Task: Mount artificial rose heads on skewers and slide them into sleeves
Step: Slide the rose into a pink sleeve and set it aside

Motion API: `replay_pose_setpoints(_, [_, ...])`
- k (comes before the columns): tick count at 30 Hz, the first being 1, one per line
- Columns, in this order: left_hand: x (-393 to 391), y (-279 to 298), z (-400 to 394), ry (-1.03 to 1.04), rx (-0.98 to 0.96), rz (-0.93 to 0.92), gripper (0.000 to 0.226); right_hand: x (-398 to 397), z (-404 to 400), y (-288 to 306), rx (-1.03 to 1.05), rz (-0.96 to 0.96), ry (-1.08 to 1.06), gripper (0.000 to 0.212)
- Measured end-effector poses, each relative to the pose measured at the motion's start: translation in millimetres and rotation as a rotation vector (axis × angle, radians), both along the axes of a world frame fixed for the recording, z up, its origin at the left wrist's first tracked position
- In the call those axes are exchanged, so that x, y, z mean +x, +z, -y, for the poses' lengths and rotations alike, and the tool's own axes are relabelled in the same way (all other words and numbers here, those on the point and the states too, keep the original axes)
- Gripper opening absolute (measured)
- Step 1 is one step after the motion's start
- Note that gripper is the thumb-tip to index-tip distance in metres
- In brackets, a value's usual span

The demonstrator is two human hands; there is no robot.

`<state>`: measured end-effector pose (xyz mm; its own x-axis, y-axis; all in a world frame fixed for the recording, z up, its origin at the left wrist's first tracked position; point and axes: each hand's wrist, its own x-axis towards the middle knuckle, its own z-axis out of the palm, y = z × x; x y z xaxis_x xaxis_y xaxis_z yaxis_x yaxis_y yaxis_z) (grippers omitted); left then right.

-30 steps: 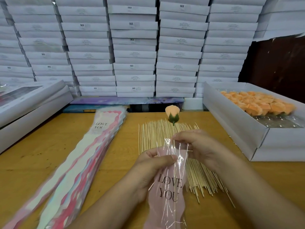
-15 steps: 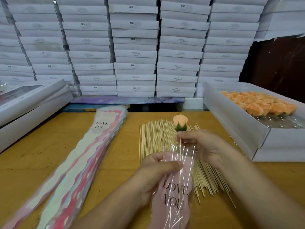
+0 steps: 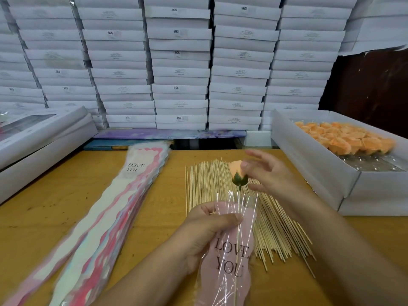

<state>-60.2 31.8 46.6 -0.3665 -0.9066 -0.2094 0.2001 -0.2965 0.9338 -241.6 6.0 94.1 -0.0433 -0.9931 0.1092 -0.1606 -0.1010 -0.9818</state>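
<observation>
A peach rose head (image 3: 236,171) with a green base sits on a thin skewer (image 3: 238,228). The skewer runs down inside a pink and clear sleeve (image 3: 229,261) printed "LOVE YOU". My left hand (image 3: 205,230) pinches the sleeve near its open top, thumb on the front. The rose head stands just above the sleeve's mouth. My right hand (image 3: 271,175) is beside the rose head with spread fingers, one fingertip touching its side and the thumb below it.
Loose bamboo skewers (image 3: 207,180) lie fanned on the wooden table under my hands. A stack of flat sleeves (image 3: 114,208) lies to the left. A white box (image 3: 309,160) holding several peach rose heads (image 3: 344,138) stands right. White boxes (image 3: 176,62) are piled behind.
The rose on its skewer has slid down into the sleeve. My right hand let go of the stem below the head and now touches the rose head with spread fingers.
</observation>
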Motion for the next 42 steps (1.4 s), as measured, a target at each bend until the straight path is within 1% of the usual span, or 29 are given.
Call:
replay_pose_setpoints(1, [-0.2,1.4,-1.1,-0.007,0.004,-0.003,0.025,0.1,1.7,0.4,-0.061,-0.039,-0.020,0.036])
replay_pose_setpoints(2, [-0.3,2.5,-2.0,-0.013,0.005,-0.007,0.023,0.7,2.7,0.1,-0.095,-0.083,-0.020,0.026])
replay_pose_setpoints(3, [0.2,2.5,-2.5,-0.020,0.010,-0.013,0.023,1.8,3.0,-0.8,-0.112,-0.121,-0.007,0.023])
replay_pose_setpoints(5, [1.3,3.9,-3.4,-0.021,0.032,-0.021,0.024,4.3,2.1,-3.4,-0.117,-0.156,0.011,0.026])
replay_pose_setpoints(8, [1.8,5.7,-3.6,0.010,0.030,-0.012,0.029,6.6,0.8,-6.8,-0.123,-0.128,0.011,0.027])
replay_pose_setpoints(10, [2.4,7.2,-2.0,0.008,0.033,-0.056,0.013,8.6,-0.2,-9.0,-0.121,-0.121,0.031,0.027])
replay_pose_setpoints(11, [3.2,7.2,-0.9,0.006,0.031,-0.070,0.011,9.6,-0.7,-10.3,-0.119,-0.123,0.039,0.028])
replay_pose_setpoints(14, [4.9,9.6,0.7,0.023,-0.003,-0.059,0.026,11.4,-2.8,-12.5,-0.125,-0.126,0.059,0.030])
replay_pose_setpoints(18, [7.9,6.4,4.3,0.045,0.018,-0.073,0.039,13.6,-2.9,-16.7,-0.123,-0.142,0.091,0.021])
replay_pose_setpoints(20, [9.0,6.0,5.1,0.064,0.037,-0.093,0.032,14.7,-2.8,-19.1,-0.128,-0.160,0.086,0.019])
replay_pose_setpoints(22, [7.8,8.2,3.4,0.051,0.039,-0.112,0.016,15.5,-2.3,-20.8,-0.127,-0.179,0.073,0.020])
replay_pose_setpoints(23, [7.7,9.2,2.9,0.044,0.043,-0.127,0.012,16.0,-2.0,-21.5,-0.126,-0.190,0.063,0.020])
replay_pose_setpoints(26, [6.4,9.6,2.6,0.043,0.064,-0.162,0.027,17.3,-1.7,-23.3,-0.129,-0.194,0.049,0.020])
replay_pose_setpoints(29, [6.4,9.3,2.9,0.073,0.062,-0.158,0.010,20.1,-3.0,-24.5,-0.130,-0.179,0.067,0.021])
replay_pose_setpoints(30, [6.7,7.5,4.4,0.078,0.054,-0.156,0.008,20.9,-3.4,-24.3,-0.126,-0.170,0.076,0.020])
replay_pose_setpoints(34, [8.4,5.5,7.9,0.060,0.042,-0.157,0.016,23.5,-5.6,-21.7,-0.108,-0.175,0.126,0.020])
replay_pose_setpoints(36, [8.5,4.9,8.7,0.062,0.037,-0.156,0.012,24.6,-6.7,-20.5,-0.081,-0.184,0.136,0.023])
replay_pose_setpoints(38, [9.7,2.5,10.8,0.069,0.058,-0.168,0.002,25.1,-7.7,-19.2,-0.054,-0.177,0.136,0.026])
replay_pose_setpoints(39, [10.4,3.1,10.9,0.073,0.079,-0.171,0.008,25.2,-8.4,-18.8,-0.053,-0.180,0.141,0.025])
replay_pose_setpoints(42, [12.9,2.8,12.5,0.080,0.126,-0.152,0.051,24.2,-10.8,-16.2,-0.079,-0.215,0.167,0.014])
